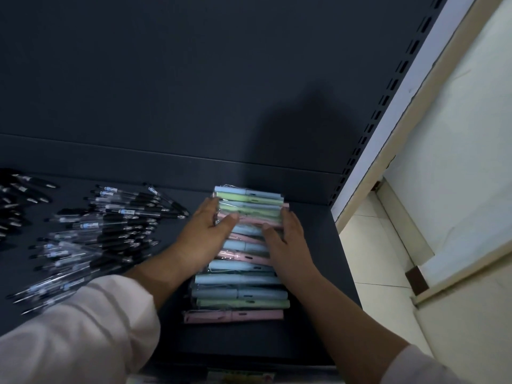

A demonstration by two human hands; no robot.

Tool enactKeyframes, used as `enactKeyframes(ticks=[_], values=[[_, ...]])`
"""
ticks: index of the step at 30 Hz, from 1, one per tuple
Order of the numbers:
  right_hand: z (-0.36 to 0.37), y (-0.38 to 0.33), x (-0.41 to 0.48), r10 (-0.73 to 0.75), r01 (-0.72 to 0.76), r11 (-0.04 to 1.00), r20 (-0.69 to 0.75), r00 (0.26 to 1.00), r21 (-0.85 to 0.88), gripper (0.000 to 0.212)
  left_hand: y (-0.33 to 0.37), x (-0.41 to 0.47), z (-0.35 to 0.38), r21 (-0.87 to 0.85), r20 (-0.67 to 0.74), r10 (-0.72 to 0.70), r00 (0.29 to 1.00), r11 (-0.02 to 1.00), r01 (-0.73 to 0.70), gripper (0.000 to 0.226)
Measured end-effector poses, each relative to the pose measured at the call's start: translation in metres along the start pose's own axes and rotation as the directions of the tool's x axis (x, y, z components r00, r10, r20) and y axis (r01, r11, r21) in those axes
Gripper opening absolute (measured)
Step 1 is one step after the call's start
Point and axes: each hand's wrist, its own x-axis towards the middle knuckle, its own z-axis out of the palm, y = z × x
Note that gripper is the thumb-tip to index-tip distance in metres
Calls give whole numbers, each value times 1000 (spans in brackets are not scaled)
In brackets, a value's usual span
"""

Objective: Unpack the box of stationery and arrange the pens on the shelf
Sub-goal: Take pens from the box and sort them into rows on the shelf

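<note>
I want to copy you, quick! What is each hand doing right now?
Left hand: grips the pastel pens at their left ends.
Right hand: grips the same pens at their right ends.

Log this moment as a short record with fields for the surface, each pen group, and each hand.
surface: dark shelf, slotted upright at its right
group 1: pastel pens, blue, green and pink, lying crosswise in one row running front to back
group 2: black and clear pens, loosely spread to the left of the row
left hand: grips the left ends of the far pastel pens, thumb on top
right hand: grips the right ends of the same pens, thumb on top
box: not in view
</note>
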Motion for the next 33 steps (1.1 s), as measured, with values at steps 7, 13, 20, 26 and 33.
enactKeyframes(ticks=[7,13,20,26,33], values=[[-23,-9,32,65,-63,997,-22,998,54,68,14,30,-14,-227,-13,-129,992,966,123,73],[-22,-12,64,139,-150,986,141,980,71,75,15,63,-8,-225,114,-231,966,941,251,72],[-21,-14,62,78,-95,992,181,980,85,74,9,68,-8,-245,137,-210,968,940,238,71],[-36,-24,41,-114,155,965,192,975,-212,60,25,38,-20,386,170,58,984,915,-120,76],[-17,-20,1,-167,378,728,387,907,-572,57,15,-18,-9,822,315,112,942,464,-330,88]])
